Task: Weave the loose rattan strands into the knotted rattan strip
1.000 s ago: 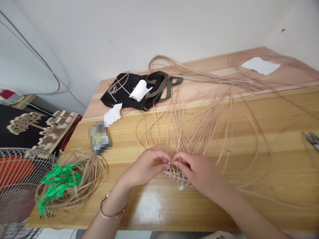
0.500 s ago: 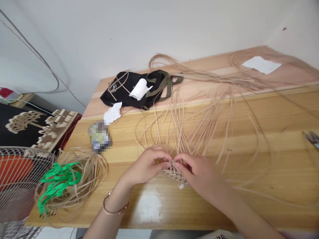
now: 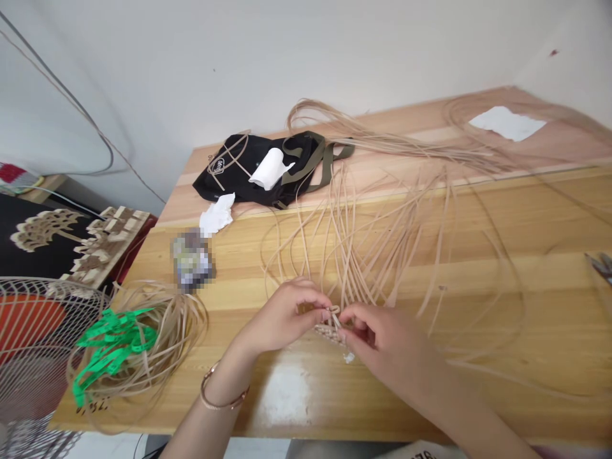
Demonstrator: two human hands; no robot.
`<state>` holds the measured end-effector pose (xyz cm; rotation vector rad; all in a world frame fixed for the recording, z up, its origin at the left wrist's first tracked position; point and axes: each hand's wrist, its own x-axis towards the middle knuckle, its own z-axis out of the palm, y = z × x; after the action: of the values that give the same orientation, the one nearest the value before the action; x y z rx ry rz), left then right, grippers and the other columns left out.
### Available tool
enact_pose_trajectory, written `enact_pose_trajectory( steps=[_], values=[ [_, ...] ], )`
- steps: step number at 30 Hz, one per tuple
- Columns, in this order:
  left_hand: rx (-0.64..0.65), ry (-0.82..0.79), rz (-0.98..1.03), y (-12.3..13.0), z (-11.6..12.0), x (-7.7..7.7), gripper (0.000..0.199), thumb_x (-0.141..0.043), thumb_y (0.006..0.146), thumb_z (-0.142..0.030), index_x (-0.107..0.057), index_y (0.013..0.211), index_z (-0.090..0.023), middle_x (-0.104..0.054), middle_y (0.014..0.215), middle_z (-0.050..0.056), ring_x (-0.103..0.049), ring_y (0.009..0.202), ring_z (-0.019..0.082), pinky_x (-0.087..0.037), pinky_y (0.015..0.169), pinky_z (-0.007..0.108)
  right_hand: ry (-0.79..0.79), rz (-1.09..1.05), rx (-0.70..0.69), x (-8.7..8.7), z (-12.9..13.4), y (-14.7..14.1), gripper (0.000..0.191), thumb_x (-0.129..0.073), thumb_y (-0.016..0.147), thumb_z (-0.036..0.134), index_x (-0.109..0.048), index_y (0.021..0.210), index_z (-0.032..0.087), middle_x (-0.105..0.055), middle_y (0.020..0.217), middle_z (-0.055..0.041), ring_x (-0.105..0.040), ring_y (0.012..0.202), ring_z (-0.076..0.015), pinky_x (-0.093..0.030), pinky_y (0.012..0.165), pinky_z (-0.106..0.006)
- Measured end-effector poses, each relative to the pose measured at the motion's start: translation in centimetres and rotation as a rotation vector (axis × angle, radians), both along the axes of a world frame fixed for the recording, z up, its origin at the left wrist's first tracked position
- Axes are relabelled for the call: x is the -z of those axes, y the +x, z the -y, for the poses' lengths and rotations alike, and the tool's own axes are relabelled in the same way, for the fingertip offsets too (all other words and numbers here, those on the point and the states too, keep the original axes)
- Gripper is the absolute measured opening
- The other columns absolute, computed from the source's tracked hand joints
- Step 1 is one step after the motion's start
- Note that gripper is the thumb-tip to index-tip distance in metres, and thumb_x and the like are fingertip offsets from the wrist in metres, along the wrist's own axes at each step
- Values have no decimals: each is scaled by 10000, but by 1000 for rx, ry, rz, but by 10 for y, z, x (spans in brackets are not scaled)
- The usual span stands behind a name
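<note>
A small piece of weaving [image 3: 329,333] in tan strips lies under my hands near the table's front edge, partly covered by my right hand. Long loose strips [image 3: 349,255] fan out from it toward the back of the table. My left hand [image 3: 289,315] pinches a strip at the woven edge between thumb and forefinger. With thumb and fingers closed, my right hand [image 3: 382,335] grips a strip that bends into a small loop [image 3: 335,309] between the two hands. The far ends of many strips overlap, so single ones are hard to follow.
At the left lies a coil of strips [image 3: 167,338] with green ties [image 3: 115,338]. A black bag [image 3: 239,172] holds a white paper roll [image 3: 268,169] on top. Pliers-like metal tool [image 3: 600,266] sits at the right edge. A wire fan guard [image 3: 43,344] stands beside the table.
My right hand has moved slightly right and down, away from the left fingertips, and a small strip loop now shows between them. The left hand stays nearly in place.
</note>
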<state>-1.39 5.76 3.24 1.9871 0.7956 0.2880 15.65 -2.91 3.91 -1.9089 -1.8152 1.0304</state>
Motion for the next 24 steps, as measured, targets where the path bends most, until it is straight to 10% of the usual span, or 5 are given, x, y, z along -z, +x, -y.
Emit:
enact_pose_trajectory(
  steps=[24],
  values=[
    [-78, 117, 9, -3, 10, 0, 134, -664, 794, -135, -696, 917, -178, -686, 762, 11, -605, 753, 151, -453, 730, 282, 81, -20, 46, 10, -6, -5, 198, -496, 895, 215, -686, 840, 213, -677, 663, 3, -601, 611, -163, -361, 566, -255]
  ],
)
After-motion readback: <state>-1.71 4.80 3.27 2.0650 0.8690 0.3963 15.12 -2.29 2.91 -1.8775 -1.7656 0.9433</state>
